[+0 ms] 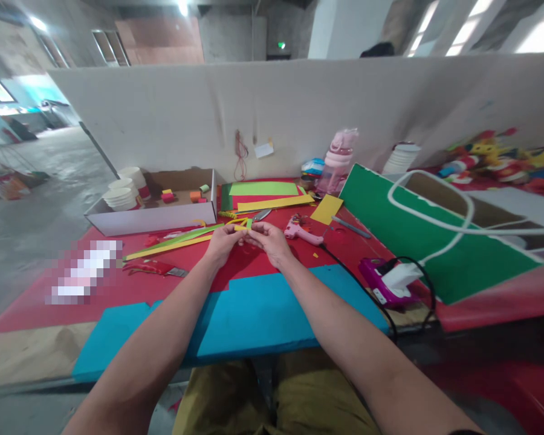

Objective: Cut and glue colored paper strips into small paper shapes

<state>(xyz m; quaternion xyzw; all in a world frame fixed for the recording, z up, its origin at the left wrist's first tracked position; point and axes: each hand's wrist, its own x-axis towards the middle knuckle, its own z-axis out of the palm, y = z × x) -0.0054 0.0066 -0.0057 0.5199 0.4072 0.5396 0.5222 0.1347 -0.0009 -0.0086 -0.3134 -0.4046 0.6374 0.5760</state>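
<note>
Over the red table covering, my left hand (223, 243) and my right hand (270, 241) meet with fingertips pinched together. Between them is a small yellow strip (240, 228) with a light green piece (249, 223) standing at its right end; whether the two are joined I cannot tell. Just behind the fingers lie scissors (262, 214), their handles partly hidden. To the right of my right hand rests a pink glue gun (303, 231). Long green and yellow strips (172, 244) lie beside my left hand, and a red-handled utility knife (156, 268) is nearer me.
A white box (152, 219) with paper cups (123, 194) and small coloured rolls stands back left. Blue sheets (281, 311) cover the front edge. At right are a purple power strip (390, 284), cables, a green board (412, 232) and a pink bottle (338, 160).
</note>
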